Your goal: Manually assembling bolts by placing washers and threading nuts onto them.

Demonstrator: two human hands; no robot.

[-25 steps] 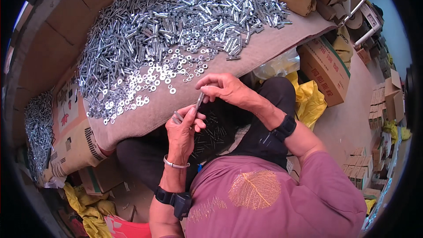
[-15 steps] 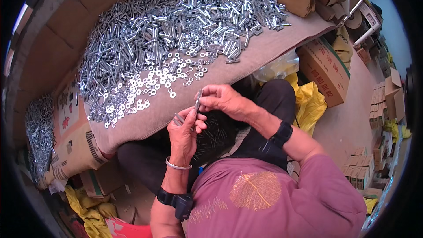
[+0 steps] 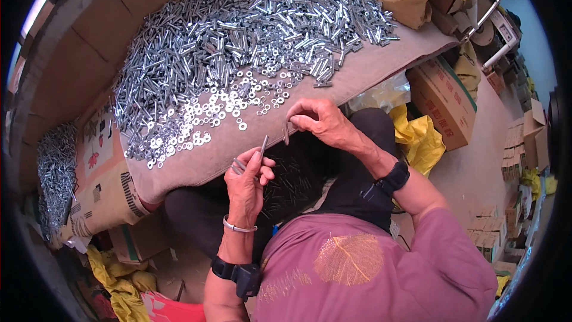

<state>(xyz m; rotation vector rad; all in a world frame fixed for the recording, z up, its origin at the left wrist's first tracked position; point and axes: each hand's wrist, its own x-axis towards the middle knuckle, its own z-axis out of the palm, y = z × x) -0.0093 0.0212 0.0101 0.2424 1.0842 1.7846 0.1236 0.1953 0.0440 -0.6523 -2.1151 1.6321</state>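
My left hand [image 3: 243,183] is closed around thin metal bolts. One bolt [image 3: 264,145] sticks up between thumb and forefinger, and the ends of others [image 3: 238,166] show between the fingers. Just right of it and a little higher, my right hand [image 3: 325,124] is bent in a pinch over the front edge of the couch seat. Something small and narrow shows at its fingertips; I cannot make out what it is. The hands are apart. Beyond them lie loose washers [image 3: 217,107], nuts [image 3: 268,56] and a big heap of metal bolts and sleeves [image 3: 196,30].
The heap lies on a brown couch seat [image 3: 333,92]. Between my legs is a dark container with bolts [image 3: 289,185]. A carton [image 3: 444,104] and a yellow bag [image 3: 420,137] stand at right. Another metal heap [image 3: 56,173] lies far left, and small boxes [image 3: 485,232] are stacked far right.
My right hand has moved away from the bolt in my left hand, to the right and slightly up. The left hand keeps its grip. The whole view has shifted slightly.
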